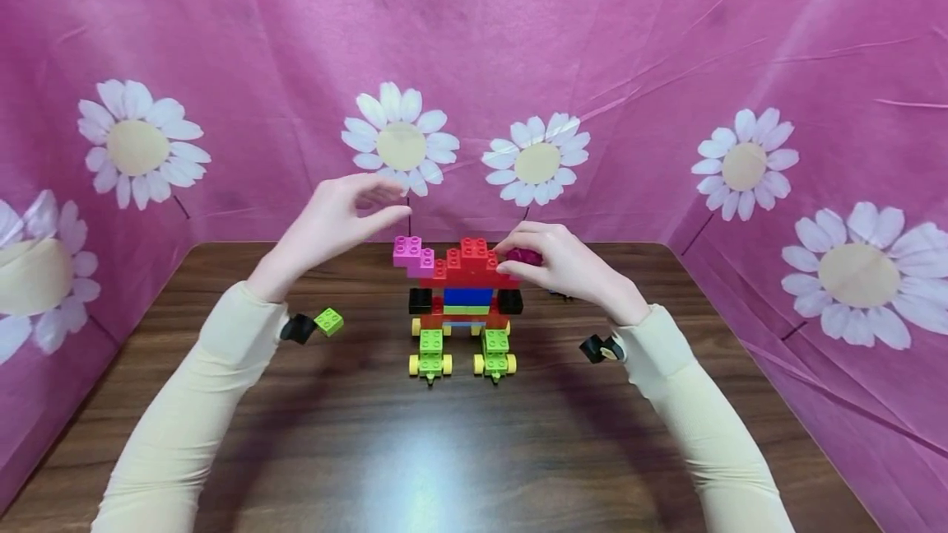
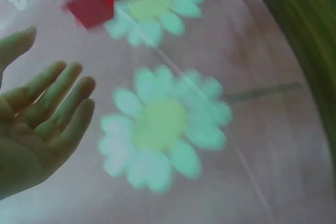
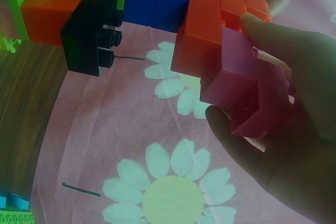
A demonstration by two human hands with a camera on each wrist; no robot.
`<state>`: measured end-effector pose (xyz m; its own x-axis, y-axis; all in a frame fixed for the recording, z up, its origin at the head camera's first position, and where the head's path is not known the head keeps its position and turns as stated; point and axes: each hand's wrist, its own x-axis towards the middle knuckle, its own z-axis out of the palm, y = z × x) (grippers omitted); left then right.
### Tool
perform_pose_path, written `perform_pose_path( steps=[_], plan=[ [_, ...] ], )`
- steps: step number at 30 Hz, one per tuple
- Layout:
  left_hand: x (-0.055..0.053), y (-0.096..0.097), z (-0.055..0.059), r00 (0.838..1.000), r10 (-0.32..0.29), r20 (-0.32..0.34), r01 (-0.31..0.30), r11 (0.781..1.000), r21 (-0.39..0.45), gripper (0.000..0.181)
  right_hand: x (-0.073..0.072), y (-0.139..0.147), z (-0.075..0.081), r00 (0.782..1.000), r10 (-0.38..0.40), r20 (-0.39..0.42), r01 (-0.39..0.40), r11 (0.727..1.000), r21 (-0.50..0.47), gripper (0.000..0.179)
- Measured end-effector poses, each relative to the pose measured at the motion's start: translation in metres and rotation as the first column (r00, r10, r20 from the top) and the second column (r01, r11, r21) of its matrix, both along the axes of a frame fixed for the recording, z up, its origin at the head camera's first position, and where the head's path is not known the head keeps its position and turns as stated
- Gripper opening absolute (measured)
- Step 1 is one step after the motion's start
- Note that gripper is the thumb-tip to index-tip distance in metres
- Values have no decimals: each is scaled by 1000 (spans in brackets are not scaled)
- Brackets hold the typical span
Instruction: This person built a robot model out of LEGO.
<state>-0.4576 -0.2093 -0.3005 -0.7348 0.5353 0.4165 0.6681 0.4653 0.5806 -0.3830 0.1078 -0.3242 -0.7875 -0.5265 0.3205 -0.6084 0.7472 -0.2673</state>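
Observation:
A built model of toy building bricks stands in front of me, with red bricks [image 1: 462, 276] across the top, a blue layer [image 1: 468, 297] beneath and black bricks [image 1: 420, 300] at both sides. Pink bricks [image 1: 407, 250] jut out at its upper left. My right hand [image 1: 570, 261] curls its fingers and thumb round magenta-pink bricks [image 3: 265, 100] at the upper right end, where they meet the red ones. Raised above the left pink bricks, my left hand [image 1: 344, 208] holds nothing, its fingers loosely extended. Green bricks on yellow wheels [image 1: 432, 362] form the model's front.
A loose light green brick [image 1: 329, 322] lies on the dark wooden table [image 1: 355, 451], left of the model. Behind my right hand, small pieces partly show; the right wrist view has a green and blue piece [image 3: 17, 216] there. A pink daisy-patterned cloth [image 1: 474, 39] surrounds the table.

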Motion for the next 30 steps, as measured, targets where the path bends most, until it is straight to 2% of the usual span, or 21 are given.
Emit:
perform_pose_path(
  steps=[3, 6, 13, 18, 21, 24, 27, 30],
  plan=[
    [-7, -20, -14, 994, 97, 49, -98, 995, 10, 38, 1, 1, 0, 1000, -9, 1, 9, 1000, 0, 25],
    [-13, -37, -32, 987, 148, 57, -146, 989, -31, 38, 1, 2, -1, 1000, -10, -1, 10, 1000, -4, 24],
    [-17, -70, -85, 989, 143, 37, -135, 977, -164, 36, 0, 2, -1, 1000, 2, -10, -2, 1000, -2, 24],
    [-20, -86, -116, 994, 102, 47, -86, 958, -275, 36, 1, 1, 1, 1000, -6, -6, 6, 1000, -3, 23],
    [-20, -91, -129, 995, 82, 61, -57, 937, -344, 38, 1, 1, 1, 1000, -11, -2, 11, 1000, -4, 23],
    [-18, -93, -139, 991, 84, 103, -38, 923, -383, 41, 1, 0, 0, 1000, -7, 1, 7, 1000, -7, 23],
    [-15, -92, -144, 988, 88, 126, -31, 917, -397, 43, 0, 0, 0, 1000, -5, -1, 5, 1000, -7, 23],
    [-14, -90, -147, 989, 92, 119, -36, 913, -406, 42, 0, 0, 0, 1000, -3, -4, 3, 1000, -4, 23]
  ],
)
